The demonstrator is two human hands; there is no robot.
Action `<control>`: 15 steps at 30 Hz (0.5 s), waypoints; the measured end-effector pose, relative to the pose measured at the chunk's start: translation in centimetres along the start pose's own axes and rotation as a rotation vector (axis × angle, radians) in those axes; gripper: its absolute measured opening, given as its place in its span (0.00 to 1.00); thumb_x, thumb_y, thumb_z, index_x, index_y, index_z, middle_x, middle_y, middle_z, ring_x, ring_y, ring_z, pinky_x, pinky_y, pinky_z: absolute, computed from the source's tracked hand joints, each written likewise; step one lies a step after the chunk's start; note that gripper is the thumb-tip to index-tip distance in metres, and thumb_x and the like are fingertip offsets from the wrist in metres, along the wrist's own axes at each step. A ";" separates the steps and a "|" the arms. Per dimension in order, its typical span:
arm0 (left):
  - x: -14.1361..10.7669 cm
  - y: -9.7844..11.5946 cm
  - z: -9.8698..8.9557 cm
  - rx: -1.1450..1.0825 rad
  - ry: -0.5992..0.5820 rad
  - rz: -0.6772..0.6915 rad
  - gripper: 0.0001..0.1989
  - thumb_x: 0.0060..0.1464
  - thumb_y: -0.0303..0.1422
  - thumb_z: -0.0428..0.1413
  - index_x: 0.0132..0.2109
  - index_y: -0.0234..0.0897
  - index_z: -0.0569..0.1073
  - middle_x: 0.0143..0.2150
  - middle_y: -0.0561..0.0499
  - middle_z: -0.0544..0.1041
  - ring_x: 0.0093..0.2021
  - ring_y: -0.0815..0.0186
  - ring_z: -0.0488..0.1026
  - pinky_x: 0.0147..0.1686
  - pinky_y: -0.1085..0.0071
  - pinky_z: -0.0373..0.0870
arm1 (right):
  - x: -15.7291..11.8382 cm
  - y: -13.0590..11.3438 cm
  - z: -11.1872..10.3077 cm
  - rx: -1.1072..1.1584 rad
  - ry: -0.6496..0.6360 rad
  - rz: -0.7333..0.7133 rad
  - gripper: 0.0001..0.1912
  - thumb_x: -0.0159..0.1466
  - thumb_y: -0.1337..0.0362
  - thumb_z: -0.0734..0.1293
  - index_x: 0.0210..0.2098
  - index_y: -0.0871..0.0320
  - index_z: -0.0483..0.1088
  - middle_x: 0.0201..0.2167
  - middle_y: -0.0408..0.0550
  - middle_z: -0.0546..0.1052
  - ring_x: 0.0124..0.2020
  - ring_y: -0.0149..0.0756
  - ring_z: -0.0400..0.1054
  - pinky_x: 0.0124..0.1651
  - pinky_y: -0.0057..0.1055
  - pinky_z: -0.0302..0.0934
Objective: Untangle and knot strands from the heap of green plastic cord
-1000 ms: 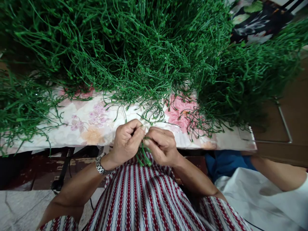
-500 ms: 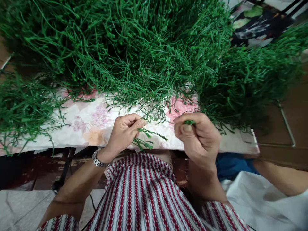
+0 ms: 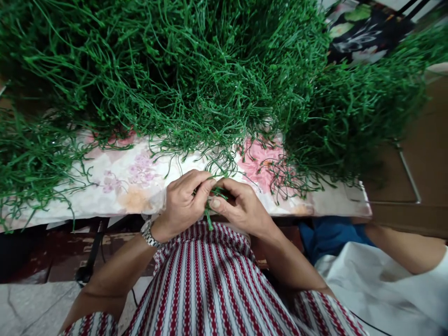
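My left hand (image 3: 187,201), a metal watch on its wrist, is closed in a pinch on a few thin green artificial-looking stems (image 3: 210,220). Their knobbed ends stick out below the fingers. Fingertip to fingertip with it, my right hand (image 3: 243,205) is also closed, its thumb and forefinger around green stems at the same spot. Where the stems meet is mostly hidden by the fingers. Both hands are just above the near edge of a flowered tablecloth (image 3: 140,200). Beyond them rises a big tangled heap of the same green stems (image 3: 182,70).
Smaller piles of stems lie at the left (image 3: 31,158) and right (image 3: 350,116). Cardboard (image 3: 430,177) with a metal handle stands at the right. Another person's leg (image 3: 409,247) is close on my right. Black flowered fabric (image 3: 367,35) shows at the upper right.
My right hand has moved left from its place apart and now meets my left hand. Some stems now lie on the pink flower of the cloth. The view has shifted slightly.
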State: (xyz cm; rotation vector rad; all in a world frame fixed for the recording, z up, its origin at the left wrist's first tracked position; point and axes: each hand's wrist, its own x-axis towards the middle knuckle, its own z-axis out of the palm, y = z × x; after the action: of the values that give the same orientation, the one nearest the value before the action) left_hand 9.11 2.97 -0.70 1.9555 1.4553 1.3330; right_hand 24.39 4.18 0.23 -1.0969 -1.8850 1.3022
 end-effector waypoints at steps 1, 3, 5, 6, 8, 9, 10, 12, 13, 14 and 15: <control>-0.1 -0.1 0.1 0.012 0.010 0.033 0.04 0.53 0.25 0.54 0.36 0.36 0.73 0.29 0.53 0.75 0.30 0.72 0.70 0.34 0.77 0.65 | 0.1 0.2 0.1 0.066 0.001 0.016 0.18 0.59 0.51 0.64 0.31 0.63 0.67 0.24 0.40 0.64 0.25 0.23 0.54 0.27 0.22 0.50; -0.2 -0.1 0.2 0.021 0.019 0.083 0.05 0.53 0.24 0.54 0.37 0.36 0.73 0.30 0.52 0.75 0.31 0.71 0.70 0.35 0.76 0.66 | 0.3 0.5 0.4 0.195 -0.002 0.042 0.19 0.58 0.50 0.65 0.31 0.63 0.67 0.24 0.40 0.65 0.25 0.23 0.55 0.28 0.22 0.51; -0.3 0.0 0.2 -0.001 0.021 0.079 0.05 0.53 0.24 0.54 0.37 0.36 0.73 0.30 0.52 0.76 0.30 0.72 0.70 0.34 0.77 0.66 | 0.5 0.8 0.6 0.314 -0.018 0.068 0.17 0.58 0.52 0.66 0.30 0.63 0.67 0.23 0.40 0.64 0.24 0.23 0.54 0.27 0.21 0.51; -0.3 0.1 0.2 -0.023 0.015 0.056 0.05 0.53 0.24 0.54 0.37 0.36 0.73 0.30 0.53 0.76 0.29 0.72 0.70 0.34 0.78 0.66 | 0.6 0.9 0.7 0.366 -0.029 0.081 0.16 0.58 0.54 0.66 0.30 0.63 0.67 0.22 0.39 0.63 0.23 0.22 0.54 0.26 0.21 0.51; -0.1 0.4 0.0 -0.082 -0.002 -0.016 0.04 0.53 0.25 0.54 0.36 0.36 0.73 0.29 0.54 0.76 0.28 0.74 0.70 0.31 0.79 0.65 | 0.6 1.0 0.9 0.442 -0.033 0.094 0.13 0.59 0.57 0.66 0.30 0.62 0.67 0.22 0.38 0.63 0.23 0.21 0.54 0.26 0.20 0.51; -0.1 0.5 -0.2 -0.120 -0.018 -0.065 0.03 0.53 0.26 0.55 0.35 0.36 0.73 0.28 0.54 0.76 0.27 0.74 0.69 0.30 0.80 0.64 | 0.6 1.0 0.9 0.457 -0.022 0.093 0.11 0.59 0.59 0.66 0.29 0.63 0.67 0.22 0.38 0.63 0.23 0.22 0.55 0.27 0.20 0.52; 0.1 0.5 -0.3 -0.167 -0.040 -0.123 0.03 0.53 0.27 0.55 0.34 0.36 0.73 0.28 0.55 0.75 0.26 0.75 0.69 0.28 0.80 0.64 | 0.5 1.0 0.9 0.454 -0.008 0.089 0.10 0.59 0.61 0.66 0.29 0.63 0.67 0.22 0.39 0.64 0.23 0.22 0.56 0.28 0.21 0.53; 0.3 0.5 -0.5 -0.296 -0.084 -0.263 0.03 0.53 0.29 0.55 0.32 0.36 0.73 0.25 0.55 0.73 0.24 0.75 0.67 0.25 0.80 0.63 | 0.4 1.0 0.8 0.408 0.031 0.065 0.08 0.58 0.63 0.66 0.28 0.63 0.67 0.22 0.39 0.66 0.24 0.22 0.57 0.29 0.21 0.54; 0.4 0.4 -0.5 -0.377 -0.105 -0.340 0.05 0.53 0.31 0.55 0.31 0.35 0.72 0.23 0.56 0.72 0.23 0.75 0.66 0.24 0.80 0.62 | 0.3 1.0 0.8 0.372 0.047 0.052 0.07 0.58 0.64 0.66 0.28 0.63 0.67 0.22 0.40 0.66 0.24 0.22 0.57 0.29 0.21 0.54; 0.4 0.2 -0.5 -0.461 -0.125 -0.412 0.06 0.53 0.32 0.56 0.29 0.35 0.71 0.22 0.56 0.71 0.22 0.75 0.66 0.23 0.80 0.62 | 0.2 1.0 0.8 0.333 0.063 0.035 0.06 0.58 0.65 0.66 0.28 0.63 0.68 0.22 0.40 0.67 0.24 0.22 0.58 0.29 0.21 0.54; 0.5 0.1 -0.5 -0.542 -0.141 -0.474 0.07 0.53 0.33 0.56 0.29 0.35 0.70 0.21 0.56 0.69 0.21 0.75 0.65 0.23 0.79 0.62 | 0.2 1.0 0.7 0.297 0.078 0.011 0.05 0.58 0.66 0.66 0.28 0.63 0.68 0.23 0.40 0.68 0.24 0.23 0.59 0.29 0.21 0.55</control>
State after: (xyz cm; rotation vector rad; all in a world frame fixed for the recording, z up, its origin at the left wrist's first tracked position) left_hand 8.72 3.24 -0.15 1.2389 1.2199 1.1810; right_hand 23.98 4.18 -0.91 -0.9880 -1.5698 1.4680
